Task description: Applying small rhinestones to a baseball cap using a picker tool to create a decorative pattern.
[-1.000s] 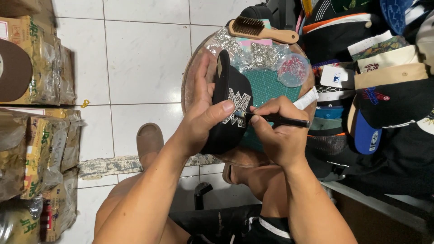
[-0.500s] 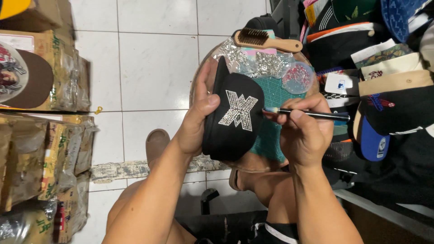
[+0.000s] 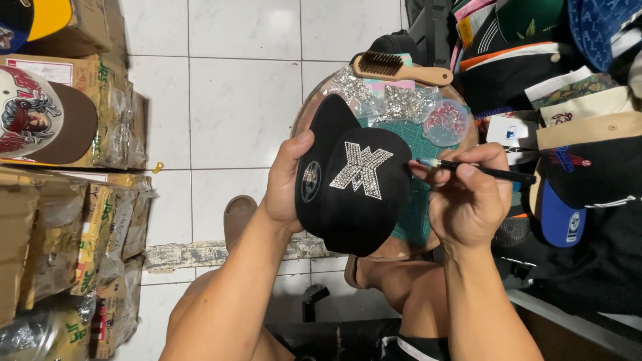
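My left hand (image 3: pixel 284 180) grips a black cap (image 3: pixel 354 194) by its brim side, holding it up with the front panel facing me. The panel bears a letter-shaped emblem of silver rhinestones (image 3: pixel 361 169). My right hand (image 3: pixel 468 197) pinches a thin black pen-like tool (image 3: pixel 478 170), its pale tip close to the cap's right edge, just apart from the emblem. Behind the cap is a small round table (image 3: pixel 461 127) with a green cutting mat (image 3: pixel 418 144), bags of silver rhinestones (image 3: pixel 401 100) and a round dish of red stones (image 3: pixel 447 122).
A wooden wire brush (image 3: pixel 401 69) lies at the table's far edge. Stacked caps (image 3: pixel 575 167) crowd the right side. Cardboard boxes (image 3: pixel 73 220) line the left, one topped by a brown-brimmed cap (image 3: pixel 40 113). White floor tiles (image 3: pixel 234 107) lie between.
The cap has turned to face me more fully. My right hand drew the tool back from the emblem to the cap's right edge.
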